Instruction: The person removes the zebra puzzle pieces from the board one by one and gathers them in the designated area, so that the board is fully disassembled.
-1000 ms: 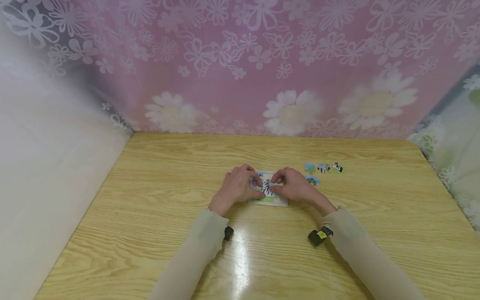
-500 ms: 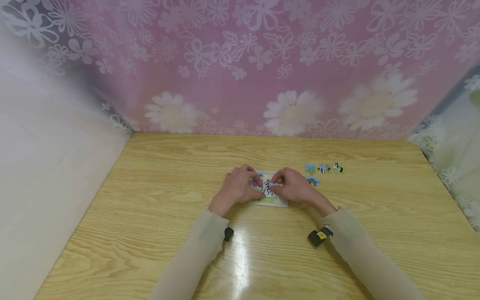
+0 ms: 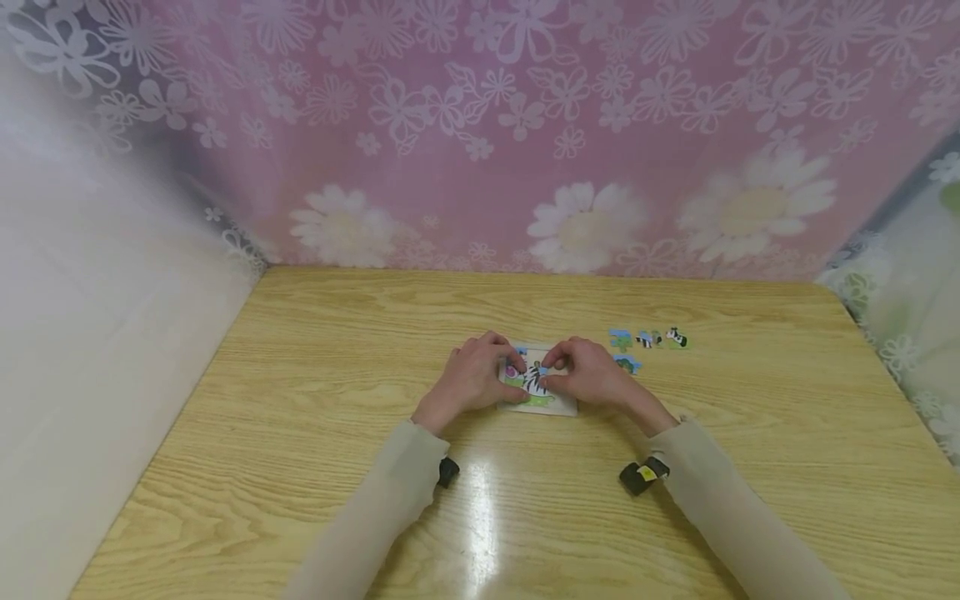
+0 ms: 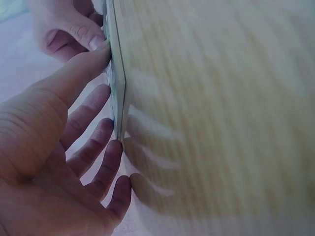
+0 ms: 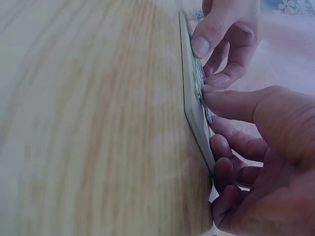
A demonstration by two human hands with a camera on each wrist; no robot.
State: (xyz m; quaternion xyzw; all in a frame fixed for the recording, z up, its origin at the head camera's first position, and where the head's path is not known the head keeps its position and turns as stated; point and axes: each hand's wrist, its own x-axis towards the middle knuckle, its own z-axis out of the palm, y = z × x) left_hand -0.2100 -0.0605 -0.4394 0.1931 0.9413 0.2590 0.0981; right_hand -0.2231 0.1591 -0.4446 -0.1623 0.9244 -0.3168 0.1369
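A small pale puzzle board (image 3: 564,406) lies flat on the table in the head view, with a zebra picture (image 3: 533,382) and green ground on its fitted pieces. From its left side my left hand (image 3: 472,375) presses thumb and fingertips onto the pieces; the left wrist view shows its lower fingers fairly straight along the board edge (image 4: 118,93). Over the right part, my right hand (image 3: 588,371) pinches a puzzle piece with light blue on it (image 3: 543,370) between thumb and index finger. Its other fingers curl beside the board in the right wrist view. The fingers hide much of the piece.
Several loose puzzle pieces lie right of the board: a blue-green one (image 3: 621,339), a striped one (image 3: 647,338), a black-and-white animal one (image 3: 677,337) and a blue one with a tree (image 3: 627,363). A pink flowered curtain (image 3: 465,167) hangs behind the wooden table (image 3: 337,333).
Both hands stay at the board with almost the same hold. My left wrist has shifted slightly to the left. The loose pieces have not moved.
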